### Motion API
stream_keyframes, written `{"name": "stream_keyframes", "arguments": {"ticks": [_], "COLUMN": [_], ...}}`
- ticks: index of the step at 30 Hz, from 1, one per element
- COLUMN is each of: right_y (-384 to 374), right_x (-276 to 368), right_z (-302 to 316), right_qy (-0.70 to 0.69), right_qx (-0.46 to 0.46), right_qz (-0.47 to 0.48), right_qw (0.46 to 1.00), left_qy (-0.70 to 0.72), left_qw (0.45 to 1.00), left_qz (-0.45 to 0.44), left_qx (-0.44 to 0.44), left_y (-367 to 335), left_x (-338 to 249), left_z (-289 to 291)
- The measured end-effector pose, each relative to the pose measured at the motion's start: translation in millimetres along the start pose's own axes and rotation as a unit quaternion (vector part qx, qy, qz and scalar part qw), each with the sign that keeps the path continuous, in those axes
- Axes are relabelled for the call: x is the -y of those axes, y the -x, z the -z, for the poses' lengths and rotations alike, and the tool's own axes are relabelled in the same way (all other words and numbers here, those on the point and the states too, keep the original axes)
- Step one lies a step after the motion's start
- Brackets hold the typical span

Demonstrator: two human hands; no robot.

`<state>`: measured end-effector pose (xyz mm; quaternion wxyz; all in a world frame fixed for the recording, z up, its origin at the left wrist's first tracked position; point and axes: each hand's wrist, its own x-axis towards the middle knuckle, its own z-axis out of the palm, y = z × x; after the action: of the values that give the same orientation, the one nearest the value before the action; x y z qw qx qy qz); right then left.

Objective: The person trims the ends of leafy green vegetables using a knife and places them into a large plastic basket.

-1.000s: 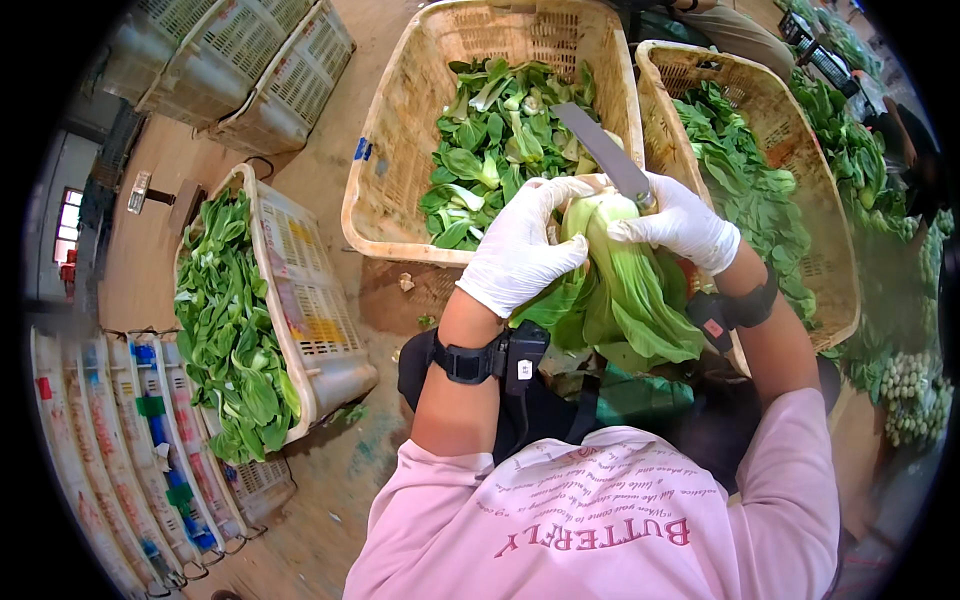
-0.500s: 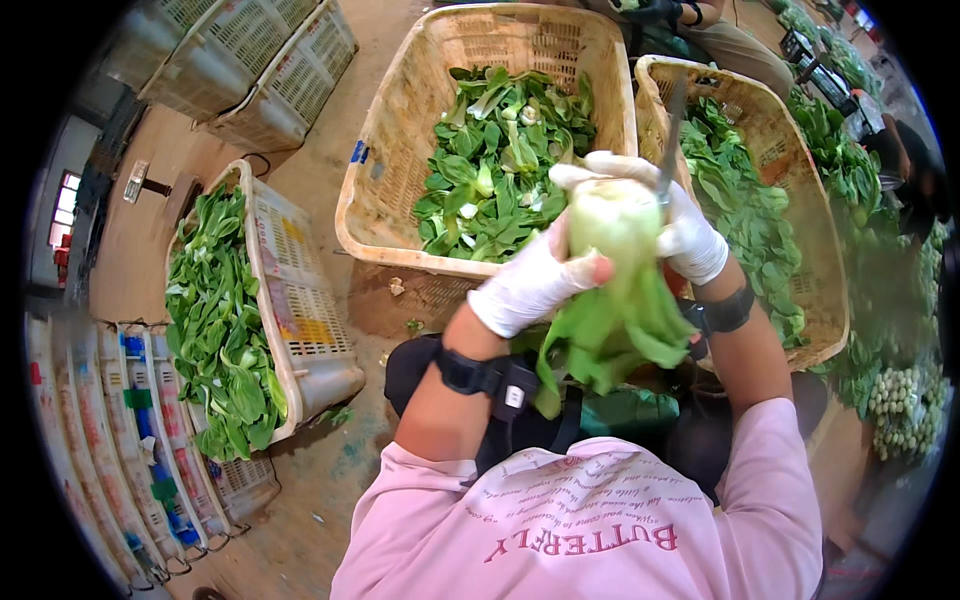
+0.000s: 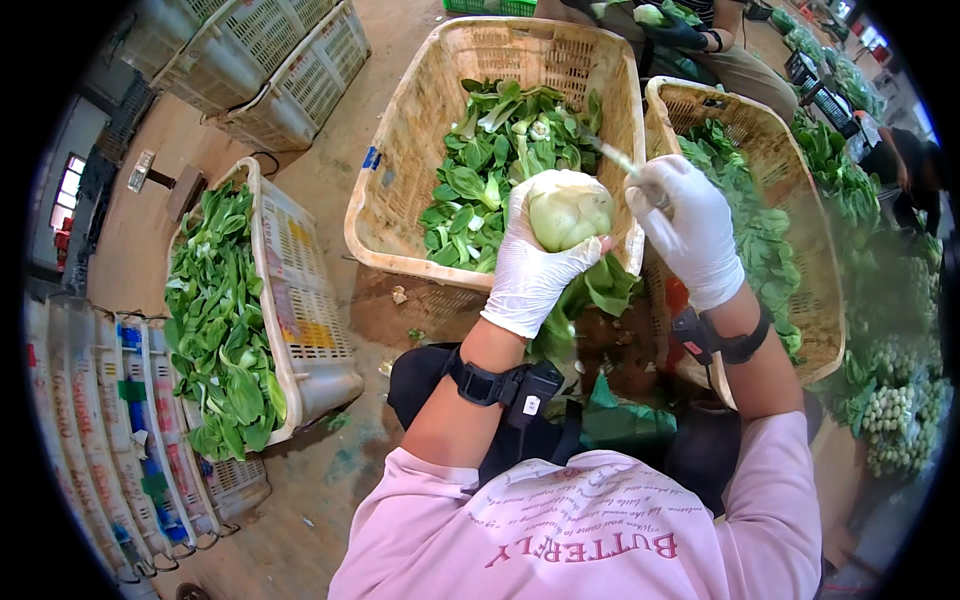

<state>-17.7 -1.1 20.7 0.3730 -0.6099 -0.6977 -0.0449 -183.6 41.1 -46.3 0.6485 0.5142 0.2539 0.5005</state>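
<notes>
My left hand (image 3: pixel 528 275), in a white glove, is closed around a head of bok choy (image 3: pixel 570 215). Its pale, rounded base faces up and its green leaves hang down below the hand. Just to the right, my gloved right hand (image 3: pixel 692 228) grips a knife (image 3: pixel 618 156), whose narrow blade slants up and to the left, apart from the base. The fingers hide much of its handle. Beyond both hands stands a worn plastic crate (image 3: pixel 415 262) holding loose leaves and trimmings.
Another crate (image 3: pixel 832 300) of leaves stands at the right, and a white crate (image 3: pixel 312 330) heaped with greens at the left. Stacked crates (image 3: pixel 300 85) rise at the far left. Bok choy heads (image 3: pixel 905 405) are piled far right. A co-worker's dark-gloved hand (image 3: pixel 675 32) holds greens at the top.
My right hand has come off the bok choy and moved right, tilting the knife from upright to leftward. My left hand has shifted slightly, turning the base toward view.
</notes>
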Motion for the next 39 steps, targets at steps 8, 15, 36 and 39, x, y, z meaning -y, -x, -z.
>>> {"name": "stream_keyframes", "arguments": {"ticks": [8,15,36,39], "right_y": [-1,-3,77,80], "right_x": [2,-96,-44,-41], "right_z": [-13,-34,-60,-55], "right_qy": [0.160,0.285,-0.664,-0.653], "right_qx": [0.070,0.310,-0.015,0.013], "right_qz": [0.131,-0.157,-0.355,-0.312], "right_qw": [0.976,0.893,0.659,0.690], "left_qy": [-0.167,-0.251,-0.444,-0.122], "left_qw": [0.985,0.938,0.879,0.982], "left_qz": [0.028,-0.238,-0.146,0.141], "left_qx": [-0.018,-0.024,-0.095,0.002], "left_y": [0,10,5,4], "left_x": [-4,-29,-2,8], "left_z": [14,7,15,8]}}
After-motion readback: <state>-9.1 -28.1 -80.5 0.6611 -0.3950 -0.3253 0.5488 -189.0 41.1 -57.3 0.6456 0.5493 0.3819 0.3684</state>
